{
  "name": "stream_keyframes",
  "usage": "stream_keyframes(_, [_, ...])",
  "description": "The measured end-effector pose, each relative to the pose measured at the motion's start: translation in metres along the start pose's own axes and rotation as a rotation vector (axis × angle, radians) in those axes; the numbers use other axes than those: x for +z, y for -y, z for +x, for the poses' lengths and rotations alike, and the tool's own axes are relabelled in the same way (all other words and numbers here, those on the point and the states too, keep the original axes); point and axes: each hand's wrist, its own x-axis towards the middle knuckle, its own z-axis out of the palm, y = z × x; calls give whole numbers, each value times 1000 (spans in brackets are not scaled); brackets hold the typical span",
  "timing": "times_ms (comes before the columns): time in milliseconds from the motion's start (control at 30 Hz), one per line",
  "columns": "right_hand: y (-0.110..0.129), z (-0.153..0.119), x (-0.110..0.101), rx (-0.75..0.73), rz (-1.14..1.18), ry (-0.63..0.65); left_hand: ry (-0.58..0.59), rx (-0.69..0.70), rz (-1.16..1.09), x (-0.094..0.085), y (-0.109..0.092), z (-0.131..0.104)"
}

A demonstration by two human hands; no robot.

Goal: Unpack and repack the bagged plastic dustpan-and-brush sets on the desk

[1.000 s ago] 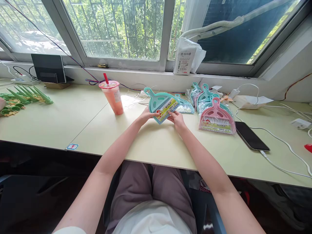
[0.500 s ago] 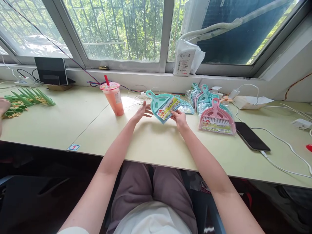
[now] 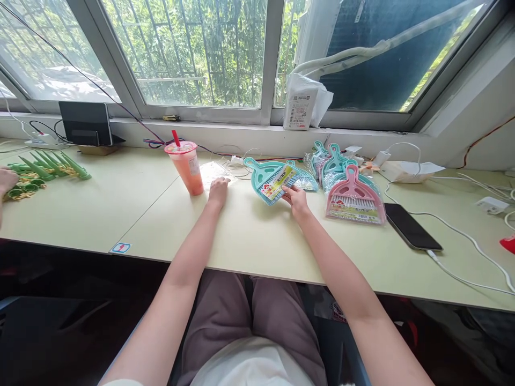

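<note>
My right hand point(image 3: 296, 200) grips a turquoise toy dustpan and brush set point(image 3: 272, 181) by its lower right corner, holding it tilted above the table. A yellow-green printed card lies across its bristles. Over by the drink cup, my left hand point(image 3: 218, 192) is down on the table with its fingers drawn together at the near edge of some clear plastic bags point(image 3: 212, 170). What those fingers pinch, if anything, is hidden. Behind the held set lies another turquoise set point(image 3: 306, 181), partly covered.
Bagged dustpan sets, with a pink one point(image 3: 355, 199) in front, are heaped at right beside a phone point(image 3: 412, 226) on a white cable. A pink drink cup point(image 3: 186, 169) stands at left. Green cone-shaped pieces point(image 3: 48, 167) and another person's hand point(image 3: 6, 181) are at far left.
My left hand has moved left, away from the turquoise set, down to the clear plastic bags, and its spread fingers have closed. My right hand keeps the set nearly in place.
</note>
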Motion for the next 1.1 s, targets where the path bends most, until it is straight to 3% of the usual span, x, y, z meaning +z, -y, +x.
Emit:
stream_keyframes(100, [-1,0,-1,1,-8,-6,-43,18,29,1,-2,1])
stream_keyframes(233, [-2,1,-2,-1,-20,-8,48,-2,43,1,-1,2])
stream_keyframes(300, [-3,2,-3,-6,-18,-6,28,-24,-26,1,0,2])
stream_keyframes(433, [-5,5,-5,-27,20,-20,-202,-23,-190,-4,-3,2])
stream_keyframes(500, [-5,7,-5,-35,38,-34,-323,94,-221,-9,-8,-1])
stream_keyframes(567, [-4,8,-5,-38,45,-49,-373,243,-221,-13,-14,-4])
stream_keyframes(667, [-3,8,-5,-40,48,-76,-358,348,-183,-16,-19,-7])
stream_keyframes(867, [0,5,-5,-37,46,-61,-178,263,-53,-11,-15,-6])
stream_keyframes(1000, [0,2,-3,-21,23,-56,-206,274,-51,-13,-20,-9])
stream_keyframes(1100, [1,1,-2,-10,24,-65,-136,320,-34,-13,-26,-12])
